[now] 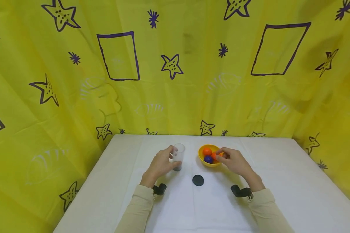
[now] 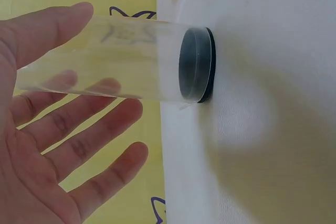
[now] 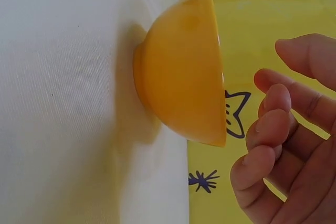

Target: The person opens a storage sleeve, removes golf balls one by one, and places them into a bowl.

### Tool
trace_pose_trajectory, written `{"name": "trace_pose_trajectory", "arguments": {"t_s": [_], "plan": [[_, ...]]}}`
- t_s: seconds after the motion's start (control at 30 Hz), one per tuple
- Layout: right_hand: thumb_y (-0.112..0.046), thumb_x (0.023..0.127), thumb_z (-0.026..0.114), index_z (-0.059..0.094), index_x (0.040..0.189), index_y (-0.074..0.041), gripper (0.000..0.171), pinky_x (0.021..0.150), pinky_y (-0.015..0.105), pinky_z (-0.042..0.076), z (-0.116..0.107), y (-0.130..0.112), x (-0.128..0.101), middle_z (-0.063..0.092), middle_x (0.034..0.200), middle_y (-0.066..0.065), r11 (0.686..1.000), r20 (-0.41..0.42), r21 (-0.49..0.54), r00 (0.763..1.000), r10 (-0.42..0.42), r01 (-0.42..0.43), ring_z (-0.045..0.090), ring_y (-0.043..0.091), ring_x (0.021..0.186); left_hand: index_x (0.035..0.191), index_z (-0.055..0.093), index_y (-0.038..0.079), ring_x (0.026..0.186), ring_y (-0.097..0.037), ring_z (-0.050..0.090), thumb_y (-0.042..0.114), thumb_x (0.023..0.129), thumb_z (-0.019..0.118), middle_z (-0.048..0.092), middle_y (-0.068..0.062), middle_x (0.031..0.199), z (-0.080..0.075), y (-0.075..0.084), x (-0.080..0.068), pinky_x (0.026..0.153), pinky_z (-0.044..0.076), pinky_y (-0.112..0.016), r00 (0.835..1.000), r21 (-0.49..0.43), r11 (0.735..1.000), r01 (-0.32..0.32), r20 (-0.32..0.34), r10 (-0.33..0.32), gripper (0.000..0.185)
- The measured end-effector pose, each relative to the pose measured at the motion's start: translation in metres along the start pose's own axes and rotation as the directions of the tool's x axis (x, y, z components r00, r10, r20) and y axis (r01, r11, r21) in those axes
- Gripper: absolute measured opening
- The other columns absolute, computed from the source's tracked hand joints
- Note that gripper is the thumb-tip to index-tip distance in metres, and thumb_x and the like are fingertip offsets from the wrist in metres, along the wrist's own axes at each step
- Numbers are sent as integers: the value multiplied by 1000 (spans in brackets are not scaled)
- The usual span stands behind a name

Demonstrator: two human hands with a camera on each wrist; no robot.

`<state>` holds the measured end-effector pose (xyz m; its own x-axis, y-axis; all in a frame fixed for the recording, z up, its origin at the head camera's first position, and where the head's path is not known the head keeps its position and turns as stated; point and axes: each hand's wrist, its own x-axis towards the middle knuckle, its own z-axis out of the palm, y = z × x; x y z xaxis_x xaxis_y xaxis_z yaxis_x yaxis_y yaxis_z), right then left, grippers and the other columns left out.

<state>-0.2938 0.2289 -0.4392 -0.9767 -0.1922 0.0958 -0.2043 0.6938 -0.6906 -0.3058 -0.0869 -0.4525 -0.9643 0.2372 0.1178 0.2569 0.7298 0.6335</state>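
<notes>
Left hand [image 1: 159, 164] loosely cups the light, slick, rigid clear tube [image 1: 178, 157] mid-counter, best gripped mid-wall; right hand [image 1: 234, 160] pinches an orange ball [image 1: 216, 155] in the yellow bowl [image 1: 202, 159] at its 3 o'clock.

A white table [image 1: 280, 181] stands against yellow curtains [image 1: 175, 81] printed with purple stars and rectangles, evenly lit.

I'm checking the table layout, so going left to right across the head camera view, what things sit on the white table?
Left hand → clear tube beside its fingers → black disc → yellow bowl holding orange and purple balls → right hand at the bowl's right edge.
</notes>
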Motion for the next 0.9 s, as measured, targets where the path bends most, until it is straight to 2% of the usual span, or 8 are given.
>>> {"name": "trace_pose_trajectory", "arguments": {"t_s": [0.13, 0.33, 0.53, 0.7, 0.9], "plan": [[-25, 99, 67, 68, 117, -8, 25, 60, 27, 40, -4, 5, -1, 54, 79, 4, 1000, -7, -14, 1000, 15, -15, 49, 21, 73, 127, 57, 17, 93, -23, 62, 35, 87, 82, 69, -9, 109, -1, -1, 0, 78, 53, -37, 1000, -11, 1000, 17, 10, -17, 50], [-24, 100, 65, 67, 120, -7, 26, 60, 28, 40, -11, 12, -2, 54, 80, 5, 998, -33, -57, 999, 19, -21, 48, 21, 72, 127, 57, 14, 93, -22, 63, 36, 89, 80, 69, -9, 110, -1, -2, 1, 77, 55, -36, 997, -29, 998, 48, 57, -46, 50], [-22, 99, 66, 67, 119, -5, 27, 64, 29, 44, -17, 20, -1, 61, 83, 6, 994, -90, -113, 996, -3, -7, 52, 20, 74, 128, 57, 11, 95, -23, 63, 36, 90, 78, 69, -11, 119, -6, -11, -1, 78, 53, -38, 994, -25, 1000, 17, 111, -14, 50], [-22, 99, 67, 67, 120, -3, 29, 70, 32, 46, -24, 26, -2, 67, 90, 8, 990, -133, -142, 991, -24, 5, 57, 21, 81, 129, 60, 11, 103, -29, 67, 32, 89, 78, 70, -14, 121, -11, -22, -4, 86, 55, -45, 989, 26, 1000, 4, 145, -8, 49], [-22, 98, 68, 65, 123, 1, 33, 77, 36, 48, -30, 35, -5, 69, 100, 14, 987, -174, -158, 984, -46, 18, 62, 27, 90, 131, 62, 10, 115, -35, 65, 27, 93, 74, 69, -16, 127, -21, -30, -7, 97, 52, -52, 988, 42, 998, 48, 142, -53, 44]]}}
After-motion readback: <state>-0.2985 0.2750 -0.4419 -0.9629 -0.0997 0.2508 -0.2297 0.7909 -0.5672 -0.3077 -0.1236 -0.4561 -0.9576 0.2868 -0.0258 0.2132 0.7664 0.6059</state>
